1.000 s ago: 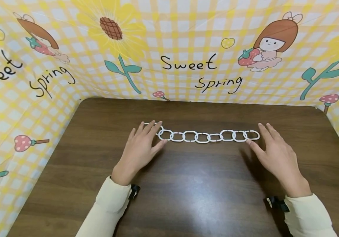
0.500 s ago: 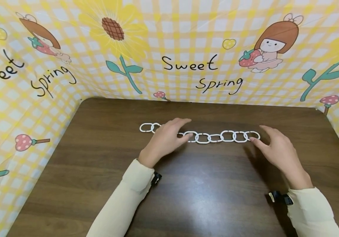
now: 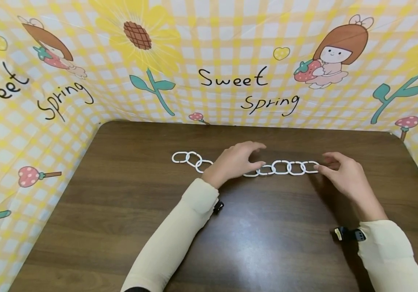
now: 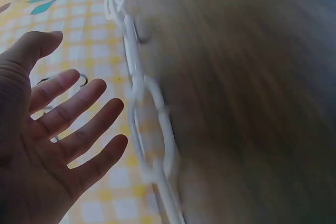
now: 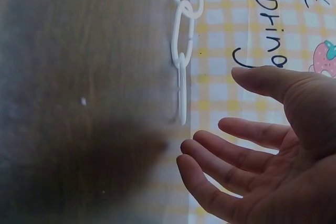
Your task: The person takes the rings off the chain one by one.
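A chain of white plastic links (image 3: 289, 168) lies roughly crosswise on the brown table (image 3: 121, 219), its left end bent slightly toward the back. Over its middle hovers my left hand (image 3: 232, 161), hiding some links in the head view. In the left wrist view that hand (image 4: 58, 129) has its fingers spread, apart from the chain (image 4: 132, 51). My right hand (image 3: 347, 176) is at the chain's right end, thumb and fingers parted. The right wrist view shows the end link (image 5: 182, 93) just beyond the fingertips of this hand (image 5: 262, 166), with nothing held.
A yellow checked cloth (image 3: 227, 36) with printed flowers and "Sweet Spring" lettering stands behind the table and along its sides. Black straps with small devices (image 3: 349, 234) sit at both wrists, by the cream sleeves (image 3: 172, 235).
My left hand has moved right along the chain, from its left end to its middle, uncovering the left links. The right hand's fingers have bent a little near the end link. The chain stays put.
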A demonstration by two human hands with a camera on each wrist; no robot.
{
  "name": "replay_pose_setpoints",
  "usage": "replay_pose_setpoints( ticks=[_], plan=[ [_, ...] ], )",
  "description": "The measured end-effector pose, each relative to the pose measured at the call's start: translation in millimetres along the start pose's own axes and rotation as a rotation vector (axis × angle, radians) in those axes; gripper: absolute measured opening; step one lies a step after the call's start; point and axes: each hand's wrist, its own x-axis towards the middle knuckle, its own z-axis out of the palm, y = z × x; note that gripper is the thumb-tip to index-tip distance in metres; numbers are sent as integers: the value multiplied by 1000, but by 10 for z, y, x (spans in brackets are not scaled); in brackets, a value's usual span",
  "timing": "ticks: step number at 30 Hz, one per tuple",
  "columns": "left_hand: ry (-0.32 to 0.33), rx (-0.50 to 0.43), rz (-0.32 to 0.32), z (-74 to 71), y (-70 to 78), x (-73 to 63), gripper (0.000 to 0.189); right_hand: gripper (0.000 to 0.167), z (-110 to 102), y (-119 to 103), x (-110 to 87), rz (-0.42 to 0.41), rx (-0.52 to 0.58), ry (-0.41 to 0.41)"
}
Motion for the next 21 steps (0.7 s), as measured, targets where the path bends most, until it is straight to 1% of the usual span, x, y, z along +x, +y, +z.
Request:
replay_pose_setpoints(
  ticks=[5, 8, 11, 17, 21],
  plan=[
    [-49, -83, 6, 82, 97, 195, 52, 51, -11, 37, 63, 27, 20, -22],
    [-82, -167, 0, 134, 134, 283, 50, 50, -14, 68, 89, 39, 38, -38],
    [-100, -247, -1, 184, 148, 358, 49, 47, -12, 95, 111, 47, 71, -55],
    [-115, -416, -9, 272, 171, 484, 46, 42, 5, 129, 171, 46, 129, -90],
    [-113, -453, -32, 316, 207, 559, 44, 40, 4, 151, 207, 45, 167, -115]
  ],
)
